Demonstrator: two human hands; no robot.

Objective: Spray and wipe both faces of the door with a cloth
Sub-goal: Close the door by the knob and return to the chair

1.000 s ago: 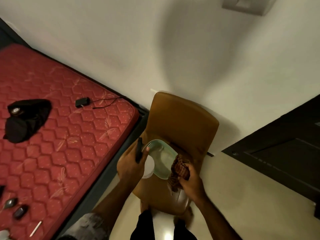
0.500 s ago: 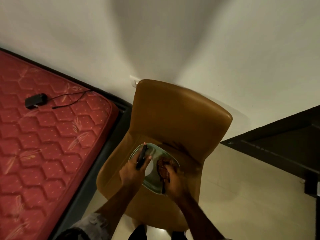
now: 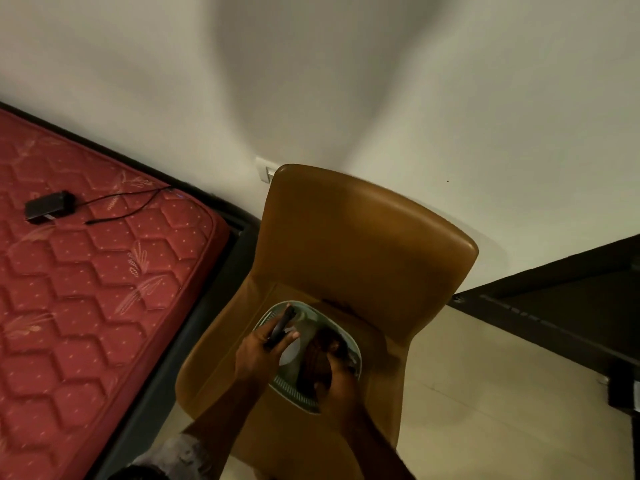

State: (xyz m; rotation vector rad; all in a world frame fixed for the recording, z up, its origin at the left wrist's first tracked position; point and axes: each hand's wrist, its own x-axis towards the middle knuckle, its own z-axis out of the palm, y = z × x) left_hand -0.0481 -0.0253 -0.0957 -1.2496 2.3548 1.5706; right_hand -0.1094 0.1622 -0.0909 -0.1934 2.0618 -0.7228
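A pale green basket sits on the seat of a tan chair. My left hand grips the black head of a white spray bottle, which is down inside the basket. My right hand holds a brown checked cloth and is also in the basket, beside the bottle. The dark door stands at the right edge, apart from both hands.
A red quilted mattress on a dark frame lies to the left, with a black charger and cable on it. A pale wall with a socket rises behind the chair. Cream floor tiles run between chair and door.
Both hands have gone lower into the basket with the bottle and the cloth. The view has closed in on the chair, pushing the mattress and door toward the frame edges.
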